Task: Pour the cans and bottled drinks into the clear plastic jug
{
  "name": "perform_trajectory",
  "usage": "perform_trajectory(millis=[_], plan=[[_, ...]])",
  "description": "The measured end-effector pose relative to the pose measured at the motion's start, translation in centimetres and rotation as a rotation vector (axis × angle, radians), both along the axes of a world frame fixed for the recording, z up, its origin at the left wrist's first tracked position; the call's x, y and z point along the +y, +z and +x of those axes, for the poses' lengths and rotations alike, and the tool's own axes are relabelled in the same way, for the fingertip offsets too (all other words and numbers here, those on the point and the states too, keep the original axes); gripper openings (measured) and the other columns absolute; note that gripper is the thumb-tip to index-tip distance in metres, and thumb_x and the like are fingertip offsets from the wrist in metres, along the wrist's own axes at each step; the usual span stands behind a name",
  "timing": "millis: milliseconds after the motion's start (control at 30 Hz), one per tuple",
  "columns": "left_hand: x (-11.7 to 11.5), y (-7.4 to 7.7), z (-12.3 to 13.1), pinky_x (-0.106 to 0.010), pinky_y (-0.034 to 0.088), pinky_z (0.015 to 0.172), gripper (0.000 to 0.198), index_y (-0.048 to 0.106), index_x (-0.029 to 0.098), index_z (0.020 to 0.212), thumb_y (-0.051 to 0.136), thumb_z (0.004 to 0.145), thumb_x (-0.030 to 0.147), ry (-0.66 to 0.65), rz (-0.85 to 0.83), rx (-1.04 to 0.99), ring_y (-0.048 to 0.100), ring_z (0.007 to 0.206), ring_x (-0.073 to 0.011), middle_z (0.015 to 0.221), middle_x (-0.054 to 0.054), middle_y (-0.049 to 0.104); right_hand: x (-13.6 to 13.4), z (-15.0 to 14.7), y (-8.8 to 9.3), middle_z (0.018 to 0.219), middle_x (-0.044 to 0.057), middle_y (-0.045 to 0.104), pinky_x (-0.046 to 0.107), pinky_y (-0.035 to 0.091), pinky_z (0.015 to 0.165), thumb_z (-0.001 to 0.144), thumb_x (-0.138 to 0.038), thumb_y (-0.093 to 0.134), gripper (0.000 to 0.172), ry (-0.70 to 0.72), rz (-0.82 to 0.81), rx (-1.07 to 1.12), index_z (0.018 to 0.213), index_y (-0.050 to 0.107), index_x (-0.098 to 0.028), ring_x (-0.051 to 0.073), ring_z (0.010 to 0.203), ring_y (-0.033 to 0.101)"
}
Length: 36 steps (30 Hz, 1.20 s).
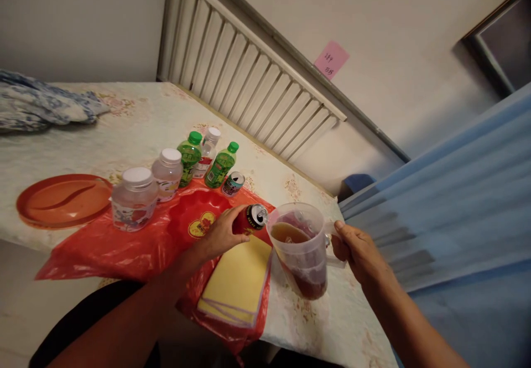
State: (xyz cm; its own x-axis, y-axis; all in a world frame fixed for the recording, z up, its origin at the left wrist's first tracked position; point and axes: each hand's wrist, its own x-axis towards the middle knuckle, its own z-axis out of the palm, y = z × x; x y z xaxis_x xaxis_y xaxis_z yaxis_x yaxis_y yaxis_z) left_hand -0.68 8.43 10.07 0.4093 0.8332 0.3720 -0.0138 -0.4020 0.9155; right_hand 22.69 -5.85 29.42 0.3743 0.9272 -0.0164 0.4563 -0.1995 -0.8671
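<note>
My left hand (226, 232) is closed round a red and black drink can (249, 219), which is tilted with its opened top toward a clear plastic measuring jug (301, 268). The can's rim is close to the jug's rim; I cannot tell whether they touch. Brown liquid shows inside the jug. By its handle, my right hand (359, 249) grips the jug, which leans to the left. Beneath the can lie yellow cloths (236, 282) with purple edges, and beside my left wrist sits a red scalloped bowl (180, 213) with a yellow emblem.
Behind the bowl stand green-capped bottles (222, 166), a small can (233, 184) and white-lidded jars (135, 202). A red plastic bag (91, 254) spreads under them. An orange lid (62, 199) lies left, with bundled fabric (45, 102) beyond. A radiator (249, 63) borders the table; blue curtains (456, 191) hang right.
</note>
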Motion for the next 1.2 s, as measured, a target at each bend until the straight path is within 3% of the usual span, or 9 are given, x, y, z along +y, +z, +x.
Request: perform_trajectory(millis=[500,1200], plan=[[-0.1,0.0,-0.5,-0.045,0.040,0.106,0.076,0.051,0.022,0.131,0.075,0.060,0.015,0.044,0.011,0.012,0.053,0.122,-0.0290,0.132,-0.009,0.059,0.9,-2.2,1.3,0.040,-0.004,0.035,0.025,0.021,0.042,0.076,-0.071,0.058,0.063,0.036,-0.032,-0.066,0.043,0.039,-0.021,0.008,0.041,0.028],[-0.3,0.3,-0.7,-0.042,0.041,0.103,0.074,0.050,0.021,0.132,0.075,0.062,0.016,0.045,0.036,0.083,0.054,0.120,-0.0287,0.130,-0.010,0.060,1.6,-2.5,2.2,0.040,-0.004,0.035,0.025,0.020,0.043,0.074,-0.074,0.057,0.063,0.054,-0.075,-0.157,0.044,0.039,-0.021,0.008,0.040,0.027]])
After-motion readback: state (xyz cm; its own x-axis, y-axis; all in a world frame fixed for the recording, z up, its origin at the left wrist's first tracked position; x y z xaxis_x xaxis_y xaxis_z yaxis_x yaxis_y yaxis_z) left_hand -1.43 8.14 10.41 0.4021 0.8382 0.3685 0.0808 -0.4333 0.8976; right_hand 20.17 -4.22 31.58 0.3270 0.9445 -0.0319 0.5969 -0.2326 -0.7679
